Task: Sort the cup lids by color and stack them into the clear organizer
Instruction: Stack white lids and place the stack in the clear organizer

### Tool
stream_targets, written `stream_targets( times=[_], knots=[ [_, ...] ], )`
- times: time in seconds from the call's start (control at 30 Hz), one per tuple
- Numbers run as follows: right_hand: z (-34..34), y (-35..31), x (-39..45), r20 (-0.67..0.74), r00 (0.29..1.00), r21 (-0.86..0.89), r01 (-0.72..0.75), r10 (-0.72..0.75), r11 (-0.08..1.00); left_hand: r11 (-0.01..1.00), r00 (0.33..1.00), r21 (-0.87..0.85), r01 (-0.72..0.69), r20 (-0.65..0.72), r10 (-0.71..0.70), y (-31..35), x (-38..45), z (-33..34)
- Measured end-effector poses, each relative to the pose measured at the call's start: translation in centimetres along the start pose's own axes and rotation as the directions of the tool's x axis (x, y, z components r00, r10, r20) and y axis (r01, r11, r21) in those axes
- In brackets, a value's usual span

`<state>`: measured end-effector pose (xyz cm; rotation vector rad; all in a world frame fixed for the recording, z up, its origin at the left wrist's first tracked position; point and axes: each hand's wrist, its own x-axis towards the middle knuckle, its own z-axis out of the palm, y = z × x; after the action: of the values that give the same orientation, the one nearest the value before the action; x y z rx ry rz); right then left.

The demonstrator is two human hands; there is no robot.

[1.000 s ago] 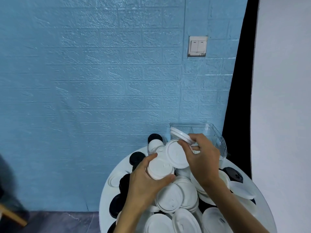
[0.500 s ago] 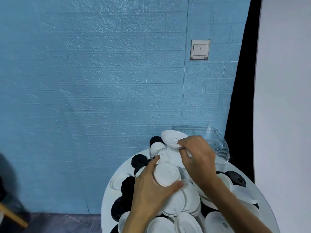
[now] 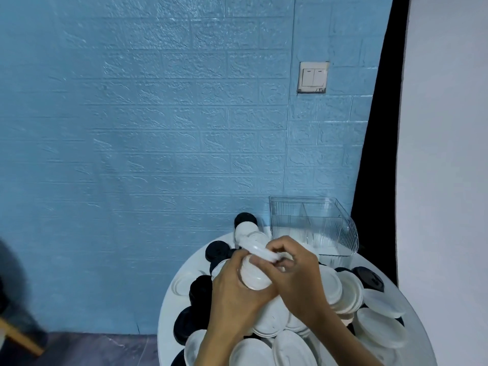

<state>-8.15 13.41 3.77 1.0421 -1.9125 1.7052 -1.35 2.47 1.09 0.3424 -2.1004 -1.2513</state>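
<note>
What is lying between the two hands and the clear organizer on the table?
In the head view, almost nothing: only a narrow strip of bare white table separates the right hand from the clear organizer. The left hand sits farther away.

Your left hand (image 3: 232,291) holds a white stack (image 3: 254,276); your right hand (image 3: 298,273) pinches a lid (image 3: 260,250) above it, near the organizer (image 3: 314,228).

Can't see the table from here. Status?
Left hand grips white lid stack. Right hand pinches another white lid above it. Clear organizer unobstructed.
</note>
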Motion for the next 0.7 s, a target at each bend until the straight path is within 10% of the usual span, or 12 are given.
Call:
stream_targets(
  times=[0.23,0.57,0.7],
  knots=[
    [-2.7,-0.7,2.8,0.059,0.931,0.422,-0.351,0.361,0.836,0.998,0.999,-0.052,-0.032,-0.014,0.031,0.1,0.1,-0.6],
    [-1.7,1.0,2.2,0.326,0.723,0.282,-0.690,0.610,0.667,0.992,1.000,-0.129,-0.010,0.003,0.011,0.6,0.2,-0.5],
    [-1.4,0.5,1.9,0.282,0.755,0.273,-0.655,0.592,0.705,0.987,0.999,-0.154,-0.043,0.023,0.047,0.9,0.1,-0.4]
  ],
)
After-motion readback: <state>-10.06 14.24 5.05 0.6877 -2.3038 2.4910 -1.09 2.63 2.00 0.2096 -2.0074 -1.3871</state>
